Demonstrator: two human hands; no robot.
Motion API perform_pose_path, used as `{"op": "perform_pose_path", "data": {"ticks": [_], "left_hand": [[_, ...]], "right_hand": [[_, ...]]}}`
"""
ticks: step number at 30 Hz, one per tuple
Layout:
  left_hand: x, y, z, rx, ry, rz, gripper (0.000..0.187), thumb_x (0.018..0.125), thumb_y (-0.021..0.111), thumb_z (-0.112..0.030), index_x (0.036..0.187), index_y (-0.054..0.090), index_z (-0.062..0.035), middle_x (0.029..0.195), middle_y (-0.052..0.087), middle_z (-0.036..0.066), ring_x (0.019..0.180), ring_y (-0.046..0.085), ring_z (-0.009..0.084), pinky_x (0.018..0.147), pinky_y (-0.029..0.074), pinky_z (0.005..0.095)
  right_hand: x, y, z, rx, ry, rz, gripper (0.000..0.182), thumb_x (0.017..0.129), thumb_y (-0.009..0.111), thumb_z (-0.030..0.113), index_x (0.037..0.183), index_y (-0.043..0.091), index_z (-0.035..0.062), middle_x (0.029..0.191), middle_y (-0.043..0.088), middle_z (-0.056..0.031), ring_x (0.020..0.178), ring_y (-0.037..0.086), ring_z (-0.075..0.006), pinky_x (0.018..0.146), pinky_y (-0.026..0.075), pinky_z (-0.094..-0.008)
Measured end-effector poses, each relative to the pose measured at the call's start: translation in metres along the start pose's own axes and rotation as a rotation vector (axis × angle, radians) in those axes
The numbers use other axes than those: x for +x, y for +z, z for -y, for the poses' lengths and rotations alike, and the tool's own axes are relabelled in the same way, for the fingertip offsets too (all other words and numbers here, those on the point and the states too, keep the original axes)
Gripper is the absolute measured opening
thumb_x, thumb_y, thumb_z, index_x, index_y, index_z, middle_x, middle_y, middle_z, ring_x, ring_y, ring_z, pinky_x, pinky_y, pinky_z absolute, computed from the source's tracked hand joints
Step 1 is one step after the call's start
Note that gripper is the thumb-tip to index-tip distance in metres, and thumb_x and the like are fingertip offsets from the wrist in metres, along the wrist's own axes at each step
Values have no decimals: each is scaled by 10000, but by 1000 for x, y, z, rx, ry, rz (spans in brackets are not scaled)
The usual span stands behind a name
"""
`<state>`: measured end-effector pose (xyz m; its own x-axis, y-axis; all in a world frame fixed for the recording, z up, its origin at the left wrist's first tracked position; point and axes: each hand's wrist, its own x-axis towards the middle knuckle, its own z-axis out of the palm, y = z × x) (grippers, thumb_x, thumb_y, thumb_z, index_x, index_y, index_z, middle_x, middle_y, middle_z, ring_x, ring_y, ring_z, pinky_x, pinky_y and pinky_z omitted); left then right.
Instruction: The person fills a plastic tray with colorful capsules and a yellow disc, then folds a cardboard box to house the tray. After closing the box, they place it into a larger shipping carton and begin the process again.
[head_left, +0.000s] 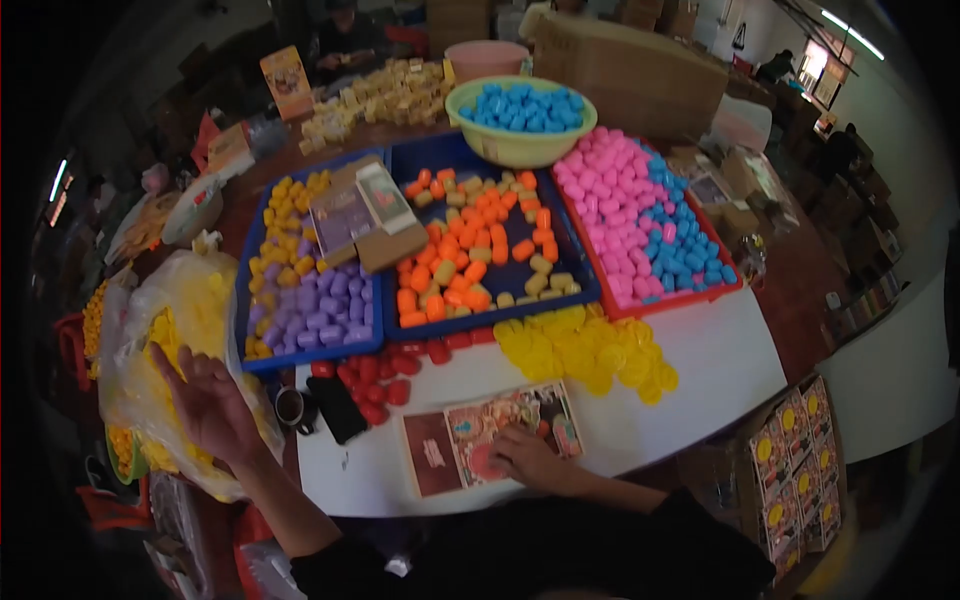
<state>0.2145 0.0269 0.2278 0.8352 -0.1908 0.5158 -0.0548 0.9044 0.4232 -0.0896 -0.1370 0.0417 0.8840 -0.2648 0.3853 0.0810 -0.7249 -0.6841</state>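
My left hand [213, 408] is raised at the left of the table, index finger stretched out and the other fingers loosely bent. It hangs in front of a clear plastic bag [150, 385] with yellow pieces in it. My right hand [532, 457] is over an opened printed box [432, 455] at the table's front edge. Its fingers are bent down onto the patterned part; whatever is under them is hidden. Beyond the box lie a pile of yellow discs [590, 348] and red capsules [372, 380].
Blue trays [388, 300] hold yellow, purple, orange and tan capsules; a flattened carton [335, 225] lies across them. A red tray [690, 298] has pink and blue ones. Behind stands a green bowl [520, 148] of blue capsules. A mug [290, 407] and black phone-like object [338, 408] sit left.
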Motion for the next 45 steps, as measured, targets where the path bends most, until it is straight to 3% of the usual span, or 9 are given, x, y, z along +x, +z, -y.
{"op": "perform_pose_path", "data": {"ticks": [2,5,9,13,22,27,30,37,45], "left_hand": [[-32,7,7,1146,-226,130,418,846,574,-219,1220,483,-54,1066,554,101,834,535,162,785,451,317],[-126,57,36,1146,-518,1429,611,656,746,-187,1185,502,-1,1149,522,157,1038,525,298,889,429,374],[-219,9,75,1295,-500,1344,600,646,723,-126,1188,502,8,1136,512,156,1009,514,313,883,428,386],[-232,-2,84,1337,-338,1186,590,618,711,-78,1168,517,11,1097,511,154,992,498,314,874,426,384],[-221,1,101,1267,-408,1113,598,611,729,-69,1163,512,5,1132,487,159,1038,481,329,899,420,384],[-223,-5,102,1277,-419,1081,586,611,732,-65,1145,507,23,1170,462,179,1121,446,352,948,395,394],[-220,-2,101,1331,-329,1169,553,601,724,-87,1099,521,40,1155,474,167,1099,461,323,929,398,389],[-194,-8,96,1366,-360,1293,562,679,718,-274,1160,538,-44,1156,506,112,1056,493,284,877,421,373],[-192,-8,99,1312,-597,1113,776,635,753,-294,1303,402,-111,1144,519,129,1043,508,315,903,409,399]], "right_hand": [[-3,2,6,8,55,24,149,698,654,113,786,548,57,826,485,-95,838,502,-282,754,433,-362],[1,1,4,-1,45,-28,147,691,656,96,781,549,51,854,503,-99,865,506,-281,728,435,-355],[24,-54,-15,197,182,163,137,747,666,109,837,600,29,797,565,-105,786,550,-271,677,451,-344],[54,-113,-93,-326,293,-311,125,811,578,132,852,618,21,804,591,-125,785,588,-272,662,468,-352],[85,-88,-126,-952,244,-4,77,776,564,86,814,595,27,759,595,-104,759,603,-258,621,480,-380],[67,-111,-49,-17,412,-302,243,757,637,124,968,537,58,598,541,-66,535,549,-219,531,451,-326],[41,-85,-10,88,507,19,350,768,640,112,1088,502,82,563,527,-60,450,501,-225,491,426,-317],[23,-65,-14,-367,85,-18,266,721,673,87,981,620,96,1040,569,-88,1017,473,-277,834,418,-364],[27,-80,-9,-223,85,249,367,664,742,120,1003,610,77,1127,573,-75,1052,483,-276,885,418,-360]]}}
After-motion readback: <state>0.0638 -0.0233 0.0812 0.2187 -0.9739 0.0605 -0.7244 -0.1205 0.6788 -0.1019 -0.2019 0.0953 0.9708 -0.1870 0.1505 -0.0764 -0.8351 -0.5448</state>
